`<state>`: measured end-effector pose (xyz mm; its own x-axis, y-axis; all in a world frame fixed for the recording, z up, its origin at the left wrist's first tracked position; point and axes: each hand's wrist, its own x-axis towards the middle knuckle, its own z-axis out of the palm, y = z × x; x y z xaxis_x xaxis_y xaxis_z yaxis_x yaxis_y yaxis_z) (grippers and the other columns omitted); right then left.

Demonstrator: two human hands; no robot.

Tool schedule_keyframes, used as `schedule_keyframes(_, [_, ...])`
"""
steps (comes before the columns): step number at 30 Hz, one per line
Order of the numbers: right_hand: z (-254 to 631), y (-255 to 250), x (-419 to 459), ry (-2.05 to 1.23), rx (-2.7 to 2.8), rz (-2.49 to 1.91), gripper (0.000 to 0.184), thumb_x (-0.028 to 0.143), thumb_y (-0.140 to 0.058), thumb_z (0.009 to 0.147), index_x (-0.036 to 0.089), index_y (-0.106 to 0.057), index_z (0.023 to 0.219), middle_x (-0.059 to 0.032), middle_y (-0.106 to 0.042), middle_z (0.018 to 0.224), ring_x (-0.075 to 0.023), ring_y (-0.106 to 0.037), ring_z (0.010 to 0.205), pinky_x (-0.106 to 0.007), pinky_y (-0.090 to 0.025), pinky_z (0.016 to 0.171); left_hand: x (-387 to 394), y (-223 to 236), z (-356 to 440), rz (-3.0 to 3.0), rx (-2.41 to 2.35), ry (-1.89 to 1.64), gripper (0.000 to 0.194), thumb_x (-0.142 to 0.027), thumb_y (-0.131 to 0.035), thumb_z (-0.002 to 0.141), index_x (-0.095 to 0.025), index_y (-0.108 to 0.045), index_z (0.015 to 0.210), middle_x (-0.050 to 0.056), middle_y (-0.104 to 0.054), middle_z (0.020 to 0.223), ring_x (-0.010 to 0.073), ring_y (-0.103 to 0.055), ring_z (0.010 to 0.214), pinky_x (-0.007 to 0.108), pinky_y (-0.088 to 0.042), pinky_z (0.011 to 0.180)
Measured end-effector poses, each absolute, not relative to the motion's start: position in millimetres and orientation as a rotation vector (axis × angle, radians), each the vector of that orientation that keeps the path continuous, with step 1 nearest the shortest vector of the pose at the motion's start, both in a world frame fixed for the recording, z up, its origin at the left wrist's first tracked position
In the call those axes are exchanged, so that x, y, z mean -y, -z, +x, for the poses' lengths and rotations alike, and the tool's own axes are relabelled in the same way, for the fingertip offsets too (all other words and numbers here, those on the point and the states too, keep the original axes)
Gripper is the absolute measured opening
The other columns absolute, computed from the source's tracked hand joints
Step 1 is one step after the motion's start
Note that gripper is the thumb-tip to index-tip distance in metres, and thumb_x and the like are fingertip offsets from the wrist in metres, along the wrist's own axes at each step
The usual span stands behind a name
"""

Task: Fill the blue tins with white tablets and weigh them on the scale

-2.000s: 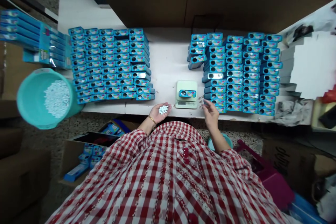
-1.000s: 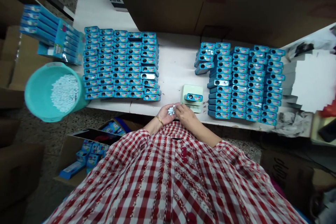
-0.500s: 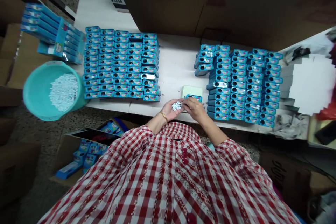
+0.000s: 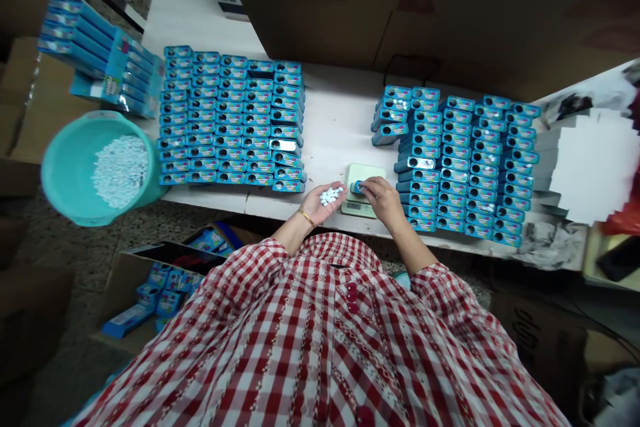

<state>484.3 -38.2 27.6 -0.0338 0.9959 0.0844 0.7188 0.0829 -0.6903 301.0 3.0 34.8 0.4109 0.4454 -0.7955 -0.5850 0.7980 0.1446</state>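
Observation:
My left hand (image 4: 320, 204) is cupped palm up at the table's front edge and holds a small heap of white pellets (image 4: 331, 195). My right hand (image 4: 383, 195) lies over a blue box (image 4: 356, 187) that sits on a small pale scale (image 4: 361, 173), fingertips pinched at the box's top. What the pinch holds is too small to see. A block of blue boxes (image 4: 230, 120) lies left of the scale and another block (image 4: 460, 160) right of it.
A teal basin (image 4: 75, 170) of white pellets stands at the table's left end. Flat blue packs (image 4: 95, 60) are stacked behind it. A carton with more blue boxes (image 4: 165, 280) is on the floor. White cardboard sheets (image 4: 595, 160) lie at the right; brown cartons (image 4: 400, 7) stand behind.
My right hand went from beside the right block to the pellets in my left palm, then onto the box on the scale. My left hand stayed cupped and edged right.

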Motion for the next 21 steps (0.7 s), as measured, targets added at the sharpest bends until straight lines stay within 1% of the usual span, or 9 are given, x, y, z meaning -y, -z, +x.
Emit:
schedule_keyframes(5, [499.0,-38.8,46.6,-0.497,1.604,-1.71,0.019,0.024,-0.049,0.084,0.021,-0.066,0.09,-0.0058,-0.065,0.089,-0.0173,-0.06,0.087,-0.033,-0.048,0.081,1.8,-35.1,275.4,-0.211,-1.008,-0.718,0.021,-0.011,-0.043,0.08,-0.006,-0.062,0.087,0.013,-0.067,0.084,0.0202,-0.064,0.088,0.028,-0.054,0.073])
schedule_keyframes(10, [522.4,-34.8,55.5,-0.438,1.342,-1.819,0.016,0.026,-0.053,0.08,0.02,-0.067,0.084,-0.0034,-0.065,0.081,-0.0155,-0.06,0.076,-0.029,-0.049,0.066,5.4,-30.1,259.3,-0.304,-1.058,-0.809,0.021,-0.008,-0.046,0.076,-0.007,-0.062,0.089,0.012,-0.066,0.081,0.0186,-0.064,0.086,0.028,-0.054,0.074])
schedule_keyframes(13, [529.8,-31.1,57.6,-0.42,1.27,-1.824,0.016,0.026,-0.054,0.078,0.019,-0.067,0.083,-0.0035,-0.065,0.08,-0.0154,-0.06,0.076,-0.03,-0.048,0.069,5.6,-29.2,257.3,-0.316,-1.048,-0.801,0.021,-0.009,-0.045,0.077,-0.006,-0.062,0.09,0.013,-0.066,0.082,0.0187,-0.064,0.086,0.028,-0.055,0.074])
schedule_keyframes(17, [534.0,-28.8,57.6,-0.471,1.28,-1.826,0.02,0.03,-0.055,0.078,0.019,-0.066,0.091,-0.0051,-0.064,0.09,-0.0155,-0.059,0.078,-0.03,-0.05,0.069,5.1,-29.4,257.4,-0.3,-1.043,-0.786,0.023,-0.009,-0.045,0.078,-0.006,-0.062,0.092,0.013,-0.067,0.084,0.0192,-0.063,0.09,0.029,-0.054,0.077])
schedule_keyframes(19, [534.4,-27.7,57.4,-0.536,1.378,-1.825,0.027,0.033,-0.057,0.077,0.02,-0.063,0.1,-0.0066,-0.061,0.098,-0.0164,-0.059,0.081,-0.032,-0.05,0.07,4.8,-28.6,256.7,-0.288,-1.041,-0.782,0.023,-0.009,-0.044,0.078,-0.005,-0.062,0.092,0.014,-0.066,0.086,0.0195,-0.063,0.092,0.029,-0.053,0.079])
schedule_keyframes(21, [532.9,-26.7,57.1,-0.579,1.537,-1.824,0.037,0.037,-0.059,0.076,0.021,-0.058,0.109,-0.0083,-0.058,0.108,-0.0194,-0.057,0.092,-0.036,-0.049,0.078,4.1,-27.2,255.8,-0.281,-1.037,-0.782,0.023,-0.01,-0.044,0.079,-0.005,-0.062,0.092,0.014,-0.066,0.087,0.0197,-0.063,0.093,0.029,-0.053,0.08])
